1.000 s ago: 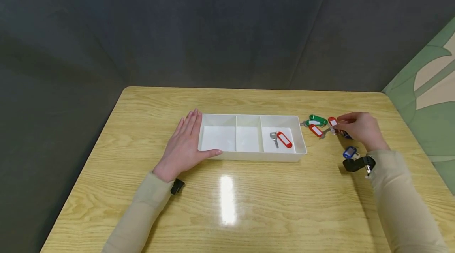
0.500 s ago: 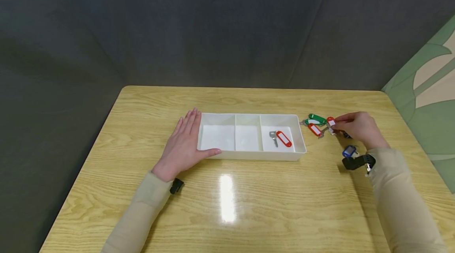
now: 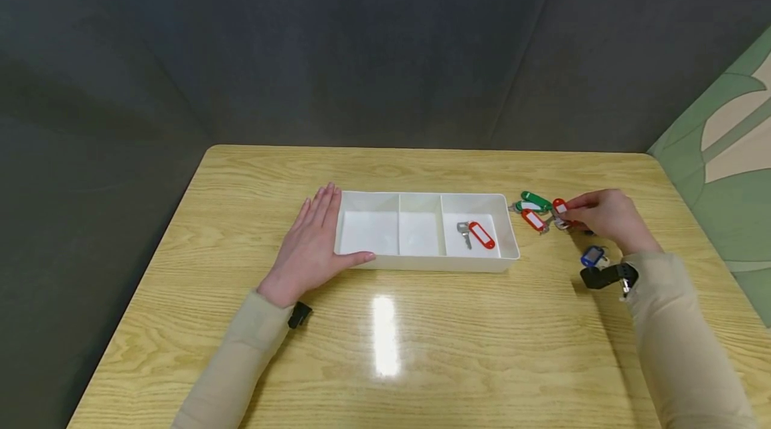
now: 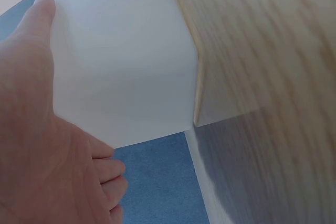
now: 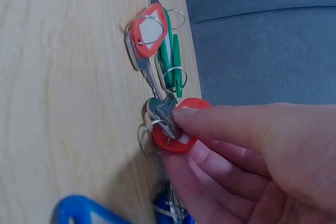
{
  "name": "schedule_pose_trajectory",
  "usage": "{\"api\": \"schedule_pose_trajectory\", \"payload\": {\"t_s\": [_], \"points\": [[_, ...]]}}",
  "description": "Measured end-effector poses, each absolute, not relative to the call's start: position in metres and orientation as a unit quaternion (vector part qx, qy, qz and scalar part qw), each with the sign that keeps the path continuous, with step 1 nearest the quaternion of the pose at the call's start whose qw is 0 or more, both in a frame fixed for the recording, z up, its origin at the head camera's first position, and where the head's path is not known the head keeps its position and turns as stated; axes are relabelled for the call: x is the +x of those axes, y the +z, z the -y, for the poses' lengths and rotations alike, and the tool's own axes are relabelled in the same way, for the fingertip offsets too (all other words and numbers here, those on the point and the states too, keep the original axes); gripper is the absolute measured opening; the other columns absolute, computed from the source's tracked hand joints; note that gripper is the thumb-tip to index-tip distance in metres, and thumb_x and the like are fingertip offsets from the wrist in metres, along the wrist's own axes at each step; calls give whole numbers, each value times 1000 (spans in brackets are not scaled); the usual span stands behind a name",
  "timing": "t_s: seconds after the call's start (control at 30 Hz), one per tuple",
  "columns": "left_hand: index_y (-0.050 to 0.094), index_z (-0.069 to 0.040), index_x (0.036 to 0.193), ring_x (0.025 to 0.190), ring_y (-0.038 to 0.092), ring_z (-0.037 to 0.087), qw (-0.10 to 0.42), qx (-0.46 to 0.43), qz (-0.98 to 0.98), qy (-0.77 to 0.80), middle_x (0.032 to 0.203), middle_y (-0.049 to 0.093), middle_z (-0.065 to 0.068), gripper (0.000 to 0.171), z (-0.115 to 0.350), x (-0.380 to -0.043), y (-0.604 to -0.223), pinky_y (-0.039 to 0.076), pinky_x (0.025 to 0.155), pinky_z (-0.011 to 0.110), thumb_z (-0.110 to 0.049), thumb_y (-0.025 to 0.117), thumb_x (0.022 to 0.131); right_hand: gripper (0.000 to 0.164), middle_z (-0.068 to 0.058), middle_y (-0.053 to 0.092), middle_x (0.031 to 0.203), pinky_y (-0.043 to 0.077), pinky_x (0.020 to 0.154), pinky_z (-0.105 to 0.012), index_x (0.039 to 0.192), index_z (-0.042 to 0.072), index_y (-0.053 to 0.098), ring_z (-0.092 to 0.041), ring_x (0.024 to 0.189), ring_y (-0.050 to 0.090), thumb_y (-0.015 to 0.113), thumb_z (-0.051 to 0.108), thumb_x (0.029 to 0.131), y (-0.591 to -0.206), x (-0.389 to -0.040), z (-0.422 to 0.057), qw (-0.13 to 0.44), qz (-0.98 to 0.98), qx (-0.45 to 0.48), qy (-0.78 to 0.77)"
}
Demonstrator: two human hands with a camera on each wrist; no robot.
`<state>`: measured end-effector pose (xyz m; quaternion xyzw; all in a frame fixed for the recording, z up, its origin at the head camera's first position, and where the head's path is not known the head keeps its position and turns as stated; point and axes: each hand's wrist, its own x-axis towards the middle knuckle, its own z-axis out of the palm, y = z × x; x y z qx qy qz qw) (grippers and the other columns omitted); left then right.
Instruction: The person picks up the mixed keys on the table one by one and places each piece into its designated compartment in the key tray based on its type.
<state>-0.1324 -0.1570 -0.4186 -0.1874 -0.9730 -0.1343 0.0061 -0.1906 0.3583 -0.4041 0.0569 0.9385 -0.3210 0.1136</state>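
My left hand (image 3: 308,241) lies with straight fingers along the left end of a white three-compartment tray (image 3: 421,264), its thumb over the near rim. At the tray's right, my right hand (image 3: 611,218) pinches a red key tag (image 3: 560,205) between thumb and fingers. The right wrist view shows a key and metal ring hanging from that red tag (image 5: 191,103). Just beside it lie another red key tag (image 3: 533,220) with its key and green key tags (image 3: 536,199). A key with a red tag (image 3: 482,235) rests in the tray's right compartment.
Near my right wrist lies a blue key tag (image 3: 593,256); another blue tag (image 5: 168,208) is partly hidden under the right hand. The wooden table (image 3: 458,349) meets a dark padded panel (image 3: 385,47) at the back and a green patterned panel (image 3: 741,168) on the right.
The right hand and the pinched red tag have shifted slightly left, toward the other tags. The left hand stays on the tray's end.
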Motion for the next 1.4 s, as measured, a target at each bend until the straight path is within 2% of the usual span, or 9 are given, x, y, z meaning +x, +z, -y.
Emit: {"api": "schedule_pose_trajectory", "payload": {"t_s": [0.4,0.6,0.87,1.4], "points": [[1,-1,162,154,-6,22,7,-187,973,-134,169,-2,13,126,157,-132,-418,-5,123,36,-90,42,82,46,-16,74,99,58,64,-26,122,-11,66,-12,75,71,70,27,98,-403,-184,-364,77,-925,74,-364],[1,-1,162,154,-5,23,7,-188,973,-137,169,-1,14,126,157,-132,-418,-4,123,36,-90,43,83,46,-20,74,103,57,63,-25,122,-10,66,-14,76,71,67,31,100,-401,-183,-365,61,-930,78,-354],[2,-1,162,154,-4,23,8,-189,972,-140,169,0,14,126,157,-132,-418,-4,123,36,-90,42,83,43,-20,74,102,58,62,-25,120,-9,67,-12,74,72,67,29,100,-399,-182,-364,36,-928,78,-362],[3,-1,162,154,-4,23,11,-188,972,-140,169,0,13,126,157,-132,-418,-4,123,36,-90,42,82,46,-21,73,105,58,63,-23,120,-9,68,-10,74,72,69,32,99,-394,-179,-364,22,-926,87,-367]]}}
